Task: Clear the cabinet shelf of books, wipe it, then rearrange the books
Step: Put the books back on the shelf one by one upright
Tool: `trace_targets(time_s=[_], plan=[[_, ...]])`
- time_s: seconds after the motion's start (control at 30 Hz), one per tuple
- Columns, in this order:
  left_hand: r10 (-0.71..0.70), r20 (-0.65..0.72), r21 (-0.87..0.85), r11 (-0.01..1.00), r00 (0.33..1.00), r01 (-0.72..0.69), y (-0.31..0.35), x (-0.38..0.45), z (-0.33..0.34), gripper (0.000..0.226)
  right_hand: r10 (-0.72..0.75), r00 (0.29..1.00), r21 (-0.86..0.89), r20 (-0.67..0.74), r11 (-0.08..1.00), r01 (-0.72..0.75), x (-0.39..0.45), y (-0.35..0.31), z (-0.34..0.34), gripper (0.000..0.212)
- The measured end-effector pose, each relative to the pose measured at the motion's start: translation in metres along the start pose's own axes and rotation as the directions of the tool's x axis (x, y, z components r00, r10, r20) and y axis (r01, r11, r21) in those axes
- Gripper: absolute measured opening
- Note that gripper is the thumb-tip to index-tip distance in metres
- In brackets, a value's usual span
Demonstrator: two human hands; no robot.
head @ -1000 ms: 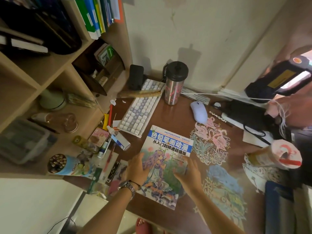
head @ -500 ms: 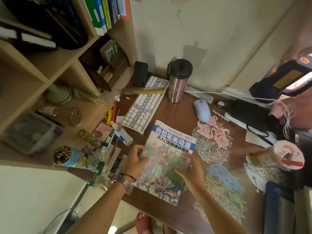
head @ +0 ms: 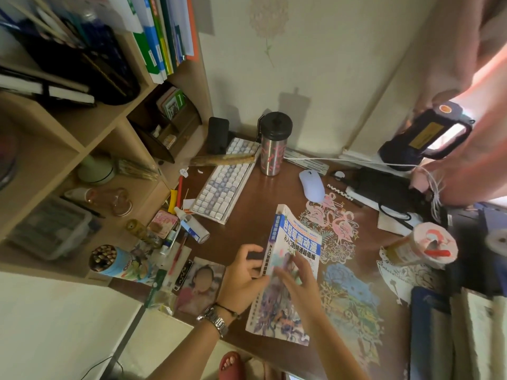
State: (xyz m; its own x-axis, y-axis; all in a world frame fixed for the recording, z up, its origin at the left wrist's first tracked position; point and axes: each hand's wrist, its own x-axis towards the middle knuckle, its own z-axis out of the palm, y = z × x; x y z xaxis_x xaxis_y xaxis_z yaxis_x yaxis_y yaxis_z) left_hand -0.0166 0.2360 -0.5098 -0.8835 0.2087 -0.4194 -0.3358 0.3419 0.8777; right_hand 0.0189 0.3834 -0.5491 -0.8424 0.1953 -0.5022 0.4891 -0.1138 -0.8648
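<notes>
1. We see 1 book (head: 295, 250) with a blue title band and a colourful drawn cover tilted up on its edge over the brown desk (head: 247, 215), its spine turned toward the left.
2. Our left hand (head: 244, 272), a metal watch (head: 216, 320) on its wrist, grasps the book at the spine, with the fingers curled round that edge.
3. Our right hand (head: 297, 281) lies across the front cover with the fingers spread and fairly straight, pressing on the book; motion blur hides the fingertips.
4. The book's lower corner sits near the front edge of the desk, just left of the paper cut-outs (head: 337, 229) of flamingos and a blue scene.
5. Behind the book lie a white keyboard (head: 225, 185), a steel tumbler (head: 273, 145) with a black lid, and a white mouse (head: 311, 185).
6. On the left stands the wooden cabinet (head: 90, 138); its top shelf carries a row of upright books (head: 162, 37) in green, blue and orange.
7. A tin of coloured pencils (head: 109, 260) and a photograph (head: 200, 283) lie to the left of our left hand.
8. A roll of tissue (head: 428, 242) rests at the right side of the desk.
</notes>
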Motion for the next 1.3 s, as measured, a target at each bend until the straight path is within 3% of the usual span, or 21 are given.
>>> trace_targets(time_s=[0.13, 0.37, 0.57, 0.67, 0.9, 1.07, 1.17, 1.3], plan=[[0.032, -0.024, -0.015, 0.999, 0.999, -0.032, 0.011, -0.005, 0.016, 0.048, -0.03, 0.999, 0.076, 0.019, 0.997, 0.028, -0.006, -0.014, -0.008, 0.048], [0.093, -0.042, -0.007, 0.996, 0.995, -0.094, 0.032, -0.012, 0.023, 0.047, -0.084, 0.995, 0.18, 0.049, 0.981, 0.074, -0.021, -0.036, -0.021, 0.049], [0.122, -0.083, 0.033, 0.992, 0.989, -0.119, 0.036, -0.018, 0.017, 0.043, -0.105, 0.99, 0.152, 0.097, 0.984, 0.09, -0.025, -0.047, -0.014, 0.049], [0.104, -0.095, -0.033, 0.994, 0.99, -0.108, 0.035, -0.019, 0.016, 0.046, -0.085, 0.991, 0.104, 0.104, 0.992, 0.074, -0.021, -0.048, -0.008, 0.047], [0.06, 0.034, -0.144, 0.988, 0.998, -0.055, 0.017, -0.016, 0.018, 0.043, -0.116, 0.987, -0.02, 0.108, 0.993, 0.119, -0.015, -0.045, -0.008, 0.063], [-0.01, 0.206, -0.122, 0.992, 0.979, 0.036, 0.004, -0.018, 0.014, 0.038, -0.121, 0.988, -0.154, 0.1, 0.979, 0.135, -0.012, -0.051, -0.01, 0.082], [-0.081, 0.265, -0.125, 0.985, 0.961, 0.117, -0.006, -0.02, 0.016, 0.052, -0.147, 0.986, -0.241, 0.08, 0.957, 0.162, -0.015, -0.053, -0.007, 0.093], [-0.13, 0.334, -0.078, 0.983, 0.934, 0.164, -0.017, -0.023, 0.019, 0.062, -0.131, 0.99, -0.414, 0.058, 0.899, 0.143, -0.017, -0.063, -0.002, 0.091]])
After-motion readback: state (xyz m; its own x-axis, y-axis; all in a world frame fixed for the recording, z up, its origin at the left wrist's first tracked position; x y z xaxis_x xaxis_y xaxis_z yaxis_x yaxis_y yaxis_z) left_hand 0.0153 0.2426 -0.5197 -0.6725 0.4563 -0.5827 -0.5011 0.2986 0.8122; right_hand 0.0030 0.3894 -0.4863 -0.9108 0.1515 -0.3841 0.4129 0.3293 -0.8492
